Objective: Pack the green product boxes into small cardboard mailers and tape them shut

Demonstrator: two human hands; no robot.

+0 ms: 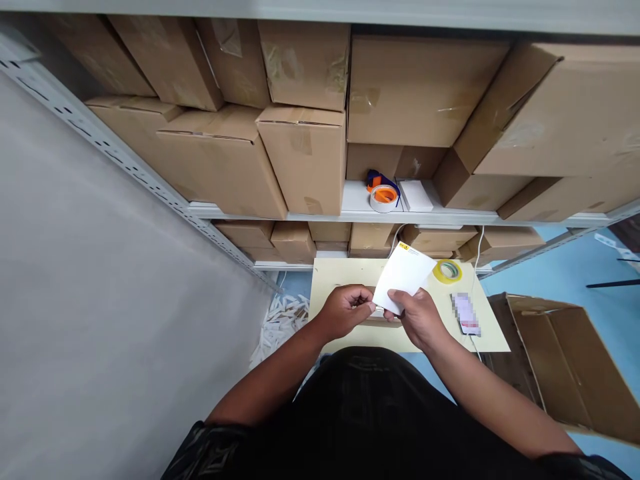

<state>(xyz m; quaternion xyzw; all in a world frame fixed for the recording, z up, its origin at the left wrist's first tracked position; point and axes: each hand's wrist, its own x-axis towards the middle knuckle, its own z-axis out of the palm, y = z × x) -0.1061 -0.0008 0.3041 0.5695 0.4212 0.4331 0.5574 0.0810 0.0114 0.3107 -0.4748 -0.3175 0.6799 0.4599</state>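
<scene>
My right hand [419,317] grips a white label sheet [404,270] by its lower edge, thumb on top. Near its upper left corner the sheet carries a small yellow mark with black print. At the lower left corner of the sheet, my left hand [350,309] is closed in a pinch, its thumb and fingertip on the edge. Beneath both hands lies a low brown box [383,323], mostly hidden, on the pale yellow tabletop [335,280]. To the right of the sheet rests a roll of clear yellowish tape [447,271].
A phone [466,313] with a cable lies at the table's right. Cardboard boxes [305,160] fill the shelves ahead. An orange and blue tape dispenser [384,192] stands beside a white stack [416,196]. Paper strips [283,323] litter the floor left; an open carton [565,360] stands right.
</scene>
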